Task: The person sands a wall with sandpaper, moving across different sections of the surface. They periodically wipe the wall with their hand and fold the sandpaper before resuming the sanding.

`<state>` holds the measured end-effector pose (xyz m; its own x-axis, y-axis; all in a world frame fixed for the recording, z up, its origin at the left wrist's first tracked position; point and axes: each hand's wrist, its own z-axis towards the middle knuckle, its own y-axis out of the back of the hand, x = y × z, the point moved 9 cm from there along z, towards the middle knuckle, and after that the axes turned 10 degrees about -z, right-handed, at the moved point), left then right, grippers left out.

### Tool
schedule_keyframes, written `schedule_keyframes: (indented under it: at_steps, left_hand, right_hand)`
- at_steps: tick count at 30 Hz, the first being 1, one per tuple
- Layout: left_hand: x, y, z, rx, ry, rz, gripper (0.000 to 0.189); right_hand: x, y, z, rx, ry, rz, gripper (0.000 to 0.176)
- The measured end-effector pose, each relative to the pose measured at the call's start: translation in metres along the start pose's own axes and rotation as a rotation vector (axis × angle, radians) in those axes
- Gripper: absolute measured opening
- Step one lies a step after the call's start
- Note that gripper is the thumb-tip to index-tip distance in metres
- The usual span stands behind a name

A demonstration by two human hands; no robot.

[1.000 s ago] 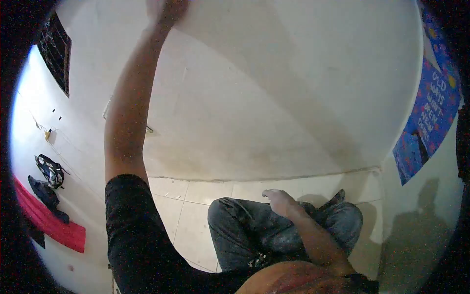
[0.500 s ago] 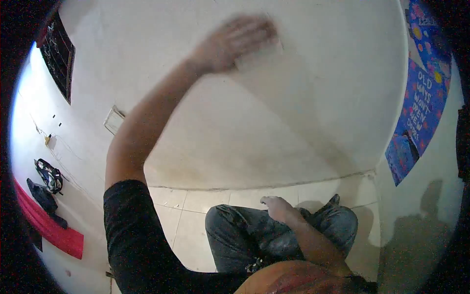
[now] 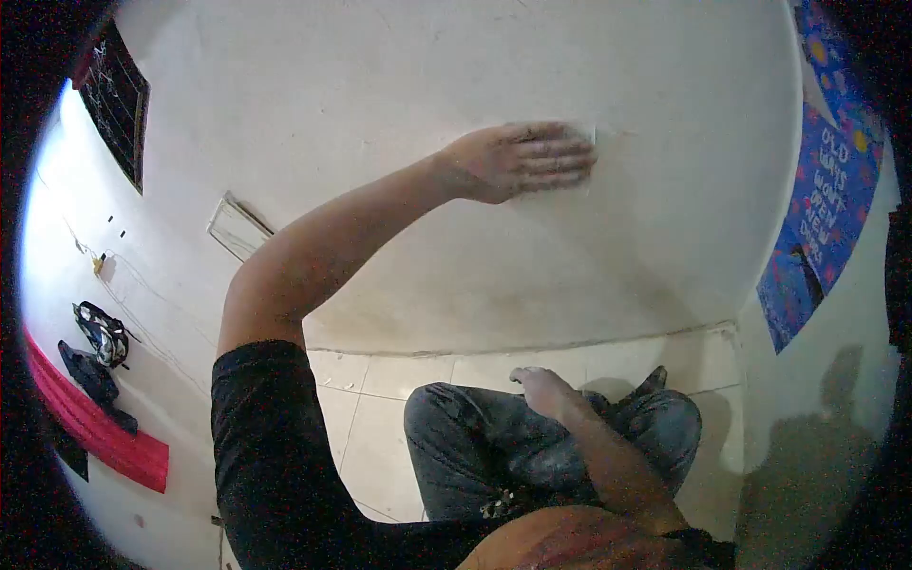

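Observation:
My left hand (image 3: 537, 161) lies against the pale wall (image 3: 684, 104), fingers side by side and pointing right. Under it is a pale flat sheet (image 3: 592, 138), pressed to the wall; only its edges show past the fingertips, and its kind is not clear. Whitish dust coats the fingers. Down by my lap, my right hand (image 3: 546, 391) rests above the dark trousers (image 3: 475, 432), also dusty. Its fingers look curled in, and whatever they might hold is hidden.
A blue poster with lettering (image 3: 822, 199) hangs on the right-hand wall. A white wall plate (image 3: 237, 228) sits behind my left arm. At far left are a window grille (image 3: 116, 104), a hanging bag (image 3: 100, 332) and red cloth (image 3: 123, 442). Tiled floor (image 3: 380, 442) lies below.
My left hand has moved down and to the right across the wall, the pale sheet moving with it. My right hand stays by my lap. The view has shifted slightly.

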<state>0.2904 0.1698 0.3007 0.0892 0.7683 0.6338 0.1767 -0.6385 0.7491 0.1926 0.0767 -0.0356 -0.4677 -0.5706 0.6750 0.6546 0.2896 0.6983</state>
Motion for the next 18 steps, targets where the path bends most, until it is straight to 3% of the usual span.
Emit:
schedule_keyframes:
  at_steps: [3,5,6,7,8,9,12,13,14,16,17,18]
  left_hand:
    - [0.050,0.036,-0.008,-0.002,0.070,0.107,0.073]
    - [0.103,0.111,-0.036,-0.204,0.262,0.445,0.066]
    - [0.189,0.101,-0.084,-0.044,0.708,0.472,0.062]
    - [0.173,0.169,-0.071,-0.229,0.613,0.843,0.050]
    - [0.215,0.204,-0.116,-0.503,0.739,0.727,0.049]
    - [0.217,0.228,-0.134,-0.686,0.755,0.738,0.049]
    - [0.203,0.228,-0.135,-0.845,1.007,0.582,0.049]
    - [0.202,0.203,-0.126,-0.671,0.975,0.814,0.050]
    - [0.189,0.172,-0.101,-0.532,0.951,0.828,0.051]
    - [0.131,0.099,-0.053,-0.339,0.757,0.376,0.065]
    - [0.072,0.077,-0.022,-0.137,0.509,0.557,0.076]
    - [0.038,0.027,-0.013,0.013,0.294,0.296,0.079]
  right_hand:
    - [-0.008,-0.002,0.001,0.021,-0.023,-0.006,0.035]
    - [-0.001,0.005,-0.001,0.028,-0.015,0.005,0.034]
    - [0.003,0.008,-0.002,0.014,-0.015,0.022,0.035]
    - [0.008,0.012,-0.001,0.000,-0.014,0.040,0.035]
    - [0.012,0.016,0.000,-0.017,-0.014,0.059,0.035]
    - [0.014,0.017,0.001,-0.006,-0.025,0.068,0.035]
    - [0.018,0.016,0.001,0.006,-0.042,0.078,0.036]
    - [0.017,0.013,0.002,0.000,-0.032,0.068,0.037]
    - [0.014,0.009,0.003,-0.004,-0.022,0.059,0.038]
    - [0.006,-0.003,0.007,0.072,-0.004,0.037,0.039]
    - [0.003,-0.007,0.007,0.114,0.004,0.022,0.039]
    - [0.002,-0.006,0.006,0.097,-0.008,0.039,0.039]
